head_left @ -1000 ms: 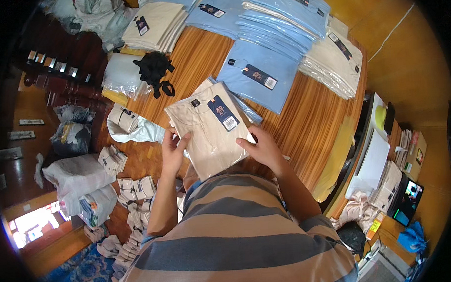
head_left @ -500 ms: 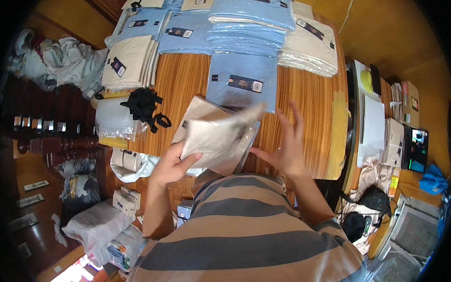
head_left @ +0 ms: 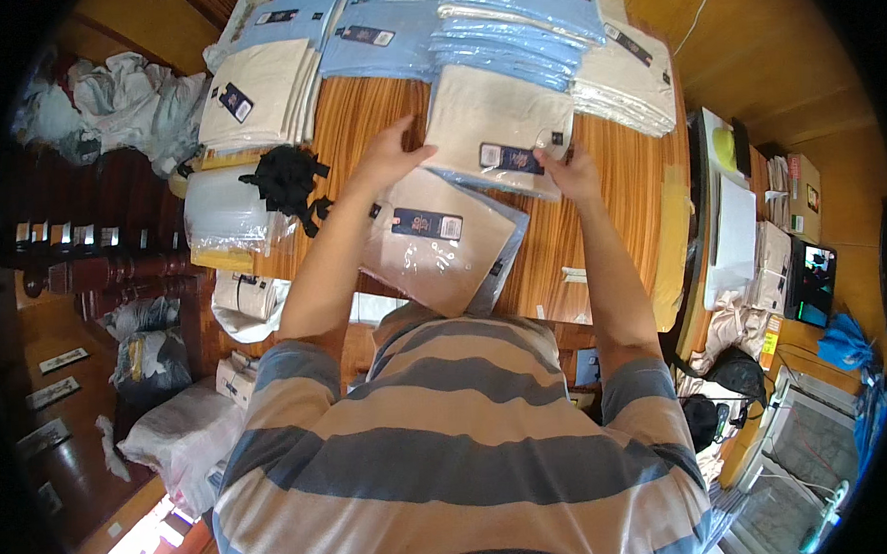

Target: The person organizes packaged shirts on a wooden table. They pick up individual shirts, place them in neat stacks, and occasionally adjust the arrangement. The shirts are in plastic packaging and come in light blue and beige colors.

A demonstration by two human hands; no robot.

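Note:
A folded beige garment (head_left: 501, 104) in a clear bag, with a dark hang tag, lies on top of a blue folded garment whose edge shows beneath it. My left hand (head_left: 389, 162) is at its left edge, fingers and thumb apart, the thumb tip touching or close to the bag. At the lower right corner my right hand (head_left: 572, 173) grips it, thumb beside the tag. Closer to my body, another bagged garment (head_left: 428, 253), pinkish beige with a dark tag, rests on the table over a greyish-blue one.
Piles of bagged blue garments (head_left: 513, 40) line the table's far side, between beige stacks at left (head_left: 257, 98) and right (head_left: 622, 80). A black bundle of straps (head_left: 286, 180) lies by a stack of clear plastic bags (head_left: 229, 226). Yellow tape (head_left: 669, 250) covers the table's right edge.
The beige garment held bent in my left hand has moved away from me and now lies flat on the blue one. My right hand, spread before, has come onto its corner.

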